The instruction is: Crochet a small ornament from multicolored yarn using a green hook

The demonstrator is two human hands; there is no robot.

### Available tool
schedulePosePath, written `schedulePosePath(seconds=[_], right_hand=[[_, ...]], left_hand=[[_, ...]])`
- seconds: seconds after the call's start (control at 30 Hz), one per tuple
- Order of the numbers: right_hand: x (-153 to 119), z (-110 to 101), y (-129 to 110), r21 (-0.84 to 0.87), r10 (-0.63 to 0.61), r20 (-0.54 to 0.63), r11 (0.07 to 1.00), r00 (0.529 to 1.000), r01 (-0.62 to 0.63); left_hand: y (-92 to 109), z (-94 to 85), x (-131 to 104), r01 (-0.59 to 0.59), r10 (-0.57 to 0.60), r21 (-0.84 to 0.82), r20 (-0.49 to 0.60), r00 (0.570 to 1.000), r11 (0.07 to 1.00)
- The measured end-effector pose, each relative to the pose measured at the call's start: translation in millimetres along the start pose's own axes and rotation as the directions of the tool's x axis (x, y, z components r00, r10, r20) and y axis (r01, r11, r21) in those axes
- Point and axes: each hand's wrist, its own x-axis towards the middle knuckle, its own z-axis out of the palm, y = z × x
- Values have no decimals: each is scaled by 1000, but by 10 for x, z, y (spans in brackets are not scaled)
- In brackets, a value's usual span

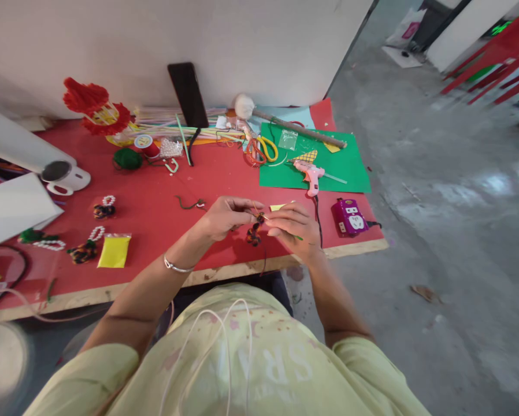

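Note:
My left hand (227,219) is closed in a pinch on the top of a small crocheted yarn piece (254,236) in dark and orange colours, which hangs over the red table top. An orange strand runs up by the left fingertips. My right hand (296,227) is closed round a thin crochet hook (299,237); a bit of its green handle shows under the fingers, and its thin tip meets the yarn by the left fingers. How the loops sit on the tip is too small to tell. A dark green strand (188,203) lies left of my hands.
Beaded yarn pieces (104,209) and a yellow packet (114,251) lie left. Behind are green yarn (127,158), red thread (147,145), scissors (266,150) and a phone (188,95). A pink glue gun (311,176) rests on green sheet (355,167); a purple power socket (349,218) stands right.

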Motion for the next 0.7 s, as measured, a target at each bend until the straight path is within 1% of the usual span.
schedulePosePath(seconds=[0.07,0.1,0.17,0.2,0.27,0.3,0.33,0.37,0.4,0.47,0.53,0.63,0.7], right_hand=[[47,-97,10,7,6,62,1000,998,-7],[63,-132,22,41,27,89,999,996,-30],[72,-158,63,188,94,117,976,989,-114],[66,-142,86,289,135,118,943,984,-164],[32,-49,128,489,221,78,841,972,-230],[6,21,141,561,265,33,793,964,-238],[-23,101,146,603,307,-24,763,952,-231],[-53,183,142,610,341,-91,762,936,-218],[-83,260,132,579,352,-155,790,923,-204],[-132,378,99,459,327,-259,870,909,-182],[-162,433,66,361,297,-305,915,905,-179],[-170,421,33,317,310,-325,926,893,-206],[-165,398,15,292,319,-326,929,890,-226]], left_hand=[[27,-32,11,-41,47,114,-43,998,993],[47,-44,15,-40,47,151,-44,998,988],[86,-53,18,-5,5,166,-1,1000,986],[101,-48,19,19,-24,147,34,999,989],[109,-22,20,71,-78,71,109,991,995],[100,-1,22,92,-94,22,138,986,996],[82,22,25,105,-100,-25,157,983,994],[58,46,29,105,-94,-65,161,983,992],[31,67,34,90,-76,-93,148,986,992],[-21,99,41,31,-22,-110,82,996,993],[-53,112,43,-21,22,-89,7,1000,996],[-70,118,40,-50,47,-67,-53,998,997],[-93,142,39,-89,83,-61,-91,992,994]])
